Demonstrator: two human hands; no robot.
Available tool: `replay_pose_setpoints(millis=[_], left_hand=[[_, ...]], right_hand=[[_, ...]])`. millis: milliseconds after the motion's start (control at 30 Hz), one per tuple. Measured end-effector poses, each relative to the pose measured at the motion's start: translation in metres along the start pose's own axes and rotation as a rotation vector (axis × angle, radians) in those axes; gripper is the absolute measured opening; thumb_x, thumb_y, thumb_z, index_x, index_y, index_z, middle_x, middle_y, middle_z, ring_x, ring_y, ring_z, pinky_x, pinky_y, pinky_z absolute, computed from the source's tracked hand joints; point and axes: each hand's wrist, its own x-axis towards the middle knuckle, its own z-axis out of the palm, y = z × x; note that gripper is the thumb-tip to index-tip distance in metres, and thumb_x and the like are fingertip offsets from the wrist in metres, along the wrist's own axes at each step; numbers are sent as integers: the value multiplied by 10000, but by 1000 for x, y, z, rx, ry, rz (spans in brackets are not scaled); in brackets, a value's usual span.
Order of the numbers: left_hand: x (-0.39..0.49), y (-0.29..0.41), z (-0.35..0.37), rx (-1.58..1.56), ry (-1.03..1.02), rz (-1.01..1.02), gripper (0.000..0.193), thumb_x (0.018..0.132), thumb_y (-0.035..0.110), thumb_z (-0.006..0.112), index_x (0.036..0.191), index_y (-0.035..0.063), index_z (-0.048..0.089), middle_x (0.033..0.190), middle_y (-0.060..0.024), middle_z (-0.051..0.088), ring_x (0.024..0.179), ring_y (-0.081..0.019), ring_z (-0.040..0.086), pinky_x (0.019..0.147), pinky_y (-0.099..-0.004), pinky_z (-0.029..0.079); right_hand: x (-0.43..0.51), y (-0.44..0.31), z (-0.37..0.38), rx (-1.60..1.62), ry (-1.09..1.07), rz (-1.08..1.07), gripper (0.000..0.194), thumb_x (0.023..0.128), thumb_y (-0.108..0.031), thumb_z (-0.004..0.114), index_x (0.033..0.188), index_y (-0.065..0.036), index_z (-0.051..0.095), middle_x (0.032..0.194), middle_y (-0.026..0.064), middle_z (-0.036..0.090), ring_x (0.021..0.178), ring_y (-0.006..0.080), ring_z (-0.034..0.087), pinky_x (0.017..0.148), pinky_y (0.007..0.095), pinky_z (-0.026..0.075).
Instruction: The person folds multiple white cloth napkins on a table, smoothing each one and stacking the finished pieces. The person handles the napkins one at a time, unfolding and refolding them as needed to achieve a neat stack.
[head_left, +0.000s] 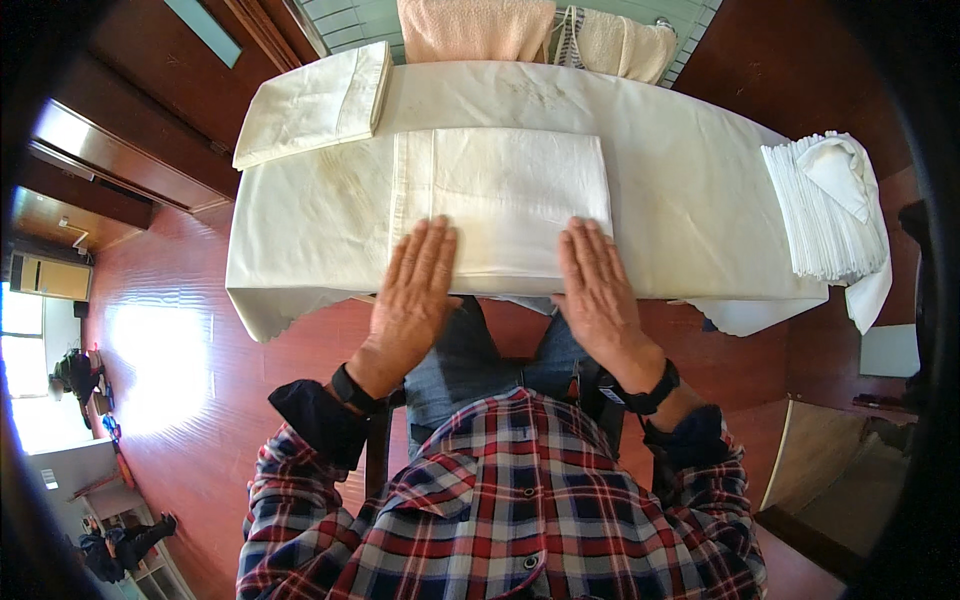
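A folded white cloth (510, 180) lies flat before me on a table draped with a cream tablecloth (690, 202). A stitched hem runs down its left side. My left hand (416, 289) rests flat over the cloth's near left corner, fingers pointing away from me. At the near right corner, my right hand (596, 292) lies in much the same way, palm down. Neither hand grips anything. To the far left sits another folded cream cloth (315, 105), several layers thick.
A stack of folded white cloths (829, 210) stands at the table's right end, a loose one on top. Behind the table hang a peach towel (476, 30) and a cream towel (619, 45). Two people (75, 379) are far off at left. A wooden box (817, 457) is at lower right.
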Motion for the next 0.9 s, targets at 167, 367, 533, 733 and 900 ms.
replay_pose_setpoints(millis=[167,367,533,733,900], left_hand=[[-13,-7,-13,-9,-4,-23,1089,779,196,884,1642,-4,250,1711,-231,251,1601,-395,222,1305,-514,197],[17,-2,-53,-15,-2,33,927,847,311,842,1566,-53,384,1641,-268,360,1562,-428,296,1277,-512,258],[123,-28,-44,-132,-44,161,880,931,416,756,1566,-68,388,1639,-293,356,1548,-455,306,1277,-521,261],[173,-48,-13,-33,-303,122,1052,955,712,579,1585,-93,327,1647,-304,326,1557,-464,267,1268,-520,264],[160,-65,1,-56,-293,106,1134,946,791,509,1633,-66,230,1701,-293,219,1601,-462,149,1303,-508,167]], right_hand=[[-15,19,-17,-23,-79,109,961,863,-174,832,1611,59,275,1690,282,246,1532,452,337,1256,553,303],[20,26,-51,41,-105,63,765,966,-300,723,1526,98,388,1622,315,343,1471,485,395,1213,571,321],[121,45,-37,209,-66,-86,647,1026,-329,624,1436,140,453,1546,360,422,1451,488,413,1205,543,336],[173,53,9,115,-366,-55,696,1053,-370,548,1478,158,391,1585,386,345,1511,480,330,1257,524,262],[158,71,16,152,-404,5,871,1065,-506,492,1597,131,228,1684,346,201,1595,438,179,1301,491,159]])
